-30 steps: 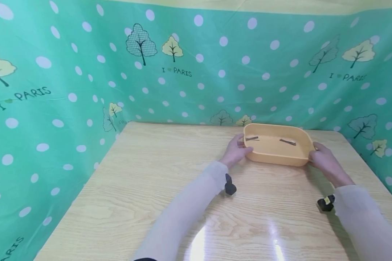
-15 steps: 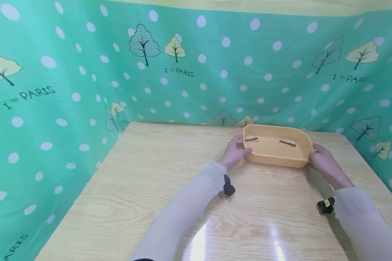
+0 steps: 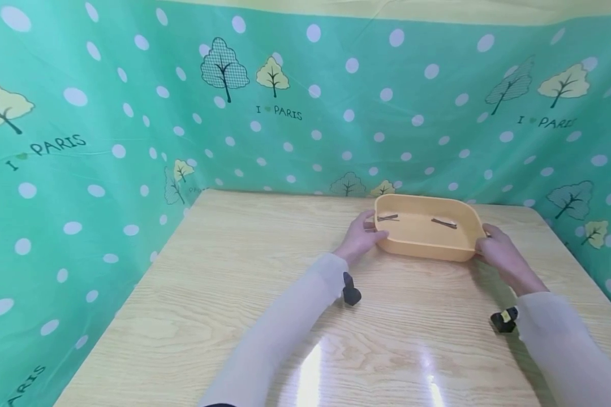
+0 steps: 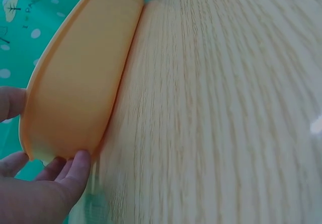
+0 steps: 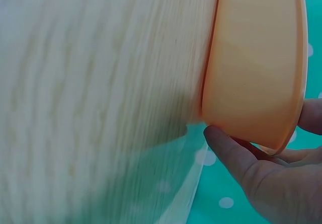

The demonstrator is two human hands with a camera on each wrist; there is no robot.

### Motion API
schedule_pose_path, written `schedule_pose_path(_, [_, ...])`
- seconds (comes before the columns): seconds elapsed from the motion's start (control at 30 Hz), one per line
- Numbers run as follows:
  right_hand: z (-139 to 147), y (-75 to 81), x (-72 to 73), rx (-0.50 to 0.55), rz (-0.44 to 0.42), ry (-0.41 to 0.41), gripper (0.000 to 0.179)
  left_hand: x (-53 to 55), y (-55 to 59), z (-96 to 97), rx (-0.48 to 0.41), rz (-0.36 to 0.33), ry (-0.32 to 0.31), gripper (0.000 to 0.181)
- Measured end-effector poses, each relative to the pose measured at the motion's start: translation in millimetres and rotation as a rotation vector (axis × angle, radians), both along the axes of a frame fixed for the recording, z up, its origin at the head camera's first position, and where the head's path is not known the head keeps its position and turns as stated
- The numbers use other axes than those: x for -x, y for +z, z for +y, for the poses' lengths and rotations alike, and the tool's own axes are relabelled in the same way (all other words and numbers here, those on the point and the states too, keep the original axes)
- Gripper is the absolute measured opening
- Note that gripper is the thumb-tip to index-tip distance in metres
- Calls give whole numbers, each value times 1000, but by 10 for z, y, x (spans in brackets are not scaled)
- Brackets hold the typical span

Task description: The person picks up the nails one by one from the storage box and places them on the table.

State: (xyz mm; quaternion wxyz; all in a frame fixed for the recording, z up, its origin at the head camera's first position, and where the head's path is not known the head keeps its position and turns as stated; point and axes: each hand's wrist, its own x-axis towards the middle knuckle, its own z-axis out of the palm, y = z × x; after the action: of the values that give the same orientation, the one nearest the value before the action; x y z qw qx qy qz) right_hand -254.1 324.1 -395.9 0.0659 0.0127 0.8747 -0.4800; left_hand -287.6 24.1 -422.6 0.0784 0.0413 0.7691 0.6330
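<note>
My right hand (image 5: 274,181) grips the orange tray (image 5: 254,58) at one end, one fingertip (image 5: 217,138) on its wall near the base, another digit (image 5: 312,116) at its rim, my other fingers partly hidden. The wood-grained table (image 5: 100,63) spreads out from the tray's base side; I can't tell whether they touch. Green cloth (image 5: 215,183) with white dots shows past the tray's rim and beyond the end I hold.

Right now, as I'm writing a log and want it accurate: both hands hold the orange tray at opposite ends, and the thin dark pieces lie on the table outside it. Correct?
Not quite: the thin dark pieces lie inside the orange tray, as the head view shows. The left hand and right hand do hold it at opposite ends.
</note>
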Motion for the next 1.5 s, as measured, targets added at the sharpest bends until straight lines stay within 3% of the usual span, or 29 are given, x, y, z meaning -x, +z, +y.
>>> schedule_pose_path(0.6, [-121, 27, -21, -25, -21, -6, 74, 3, -5, -143, 1, -9, -24, 75])
schedule_pose_path(0.73, [-141, 1, -1, -64, -27, -54, 75, -13, 19, -161, -8, -8, -22, 75])
schedule_pose_path(0.97, [-168, 20, -5, 3, -35, 0, 74, -22, 34, -213, -24, -11, -17, 74])
schedule_pose_path(1.5, [-265, 28, -24, 18, -33, 2, 76, -4, -7, -328, -57, -30, -31, 75])
